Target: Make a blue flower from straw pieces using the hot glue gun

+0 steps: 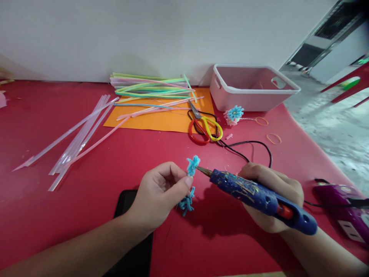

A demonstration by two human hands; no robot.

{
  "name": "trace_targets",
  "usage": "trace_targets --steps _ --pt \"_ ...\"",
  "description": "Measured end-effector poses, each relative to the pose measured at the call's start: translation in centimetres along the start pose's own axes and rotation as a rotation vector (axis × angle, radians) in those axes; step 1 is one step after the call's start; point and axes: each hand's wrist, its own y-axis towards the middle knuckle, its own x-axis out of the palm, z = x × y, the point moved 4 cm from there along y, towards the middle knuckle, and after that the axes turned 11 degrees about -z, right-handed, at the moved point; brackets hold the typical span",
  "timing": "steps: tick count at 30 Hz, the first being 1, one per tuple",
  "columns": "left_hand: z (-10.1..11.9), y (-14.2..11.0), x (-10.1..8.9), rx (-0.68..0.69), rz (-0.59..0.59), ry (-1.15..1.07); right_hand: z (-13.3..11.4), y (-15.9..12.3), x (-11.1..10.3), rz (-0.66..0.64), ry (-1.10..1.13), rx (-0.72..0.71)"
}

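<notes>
Blue glue gun (242, 189) slants up-left, its tip seemingly touching the turquoise fuzzy piece's (192, 166) right edge; fingers of the left hand (162, 195) pinch that piece above the red table (52, 211), fingers of the right hand (272, 196) grip the gun.

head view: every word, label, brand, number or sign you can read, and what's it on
No readable text anywhere.
Blue glue gun: worn, stained markings, no legible lettering.
Purple socket block: pale round mark, too small and blurred.
Green marks at far right: too blurred to read.
</notes>
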Motion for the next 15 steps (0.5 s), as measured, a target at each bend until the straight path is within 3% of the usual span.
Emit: trace_targets --steps 8,15 --pt "-0.19 0.14 -0.26 0.012 -0.026 0.003 0.31 -0.10 0.13 -0.032 0.015 -0.029" --pt "-0.11 -0.02 -0.08 -0.003 -0.026 0.016 -0.09 0.03 -0.15 0.032 -0.035 0.019"
